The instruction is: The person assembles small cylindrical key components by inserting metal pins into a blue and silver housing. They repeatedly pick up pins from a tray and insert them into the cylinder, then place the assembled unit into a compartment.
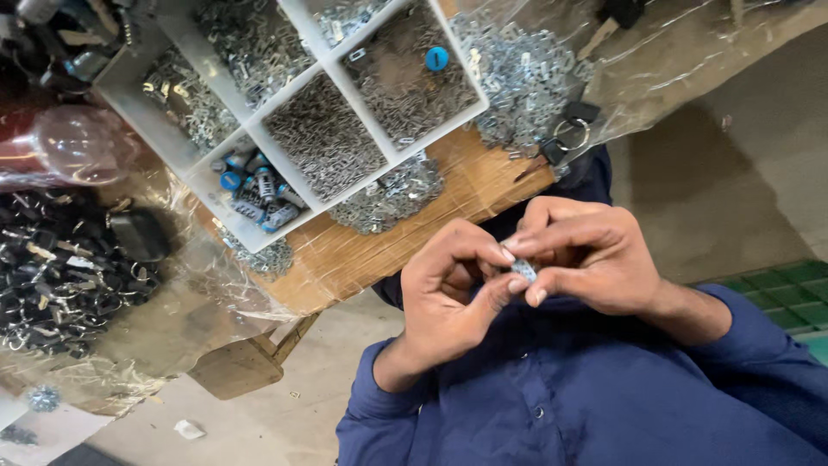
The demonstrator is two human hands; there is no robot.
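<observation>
My left hand (453,289) and my right hand (586,259) meet in front of my dark blue shirt (604,388), below the wooden table's edge. Between their fingertips they pinch one small silvery metal part (523,270). The left thumb and forefinger press it from the left, and the right fingers curl over it from above. Most of the part is hidden by the fingers.
A white divided tray (259,110) on the wooden table (466,194) holds heaps of small metal parts, blue-capped cylinders (257,192) and a blue round cap (436,59). Loose silvery pieces (526,78) lie on a plastic sheet beside a key ring (571,129). Black parts (60,276) are heaped at left.
</observation>
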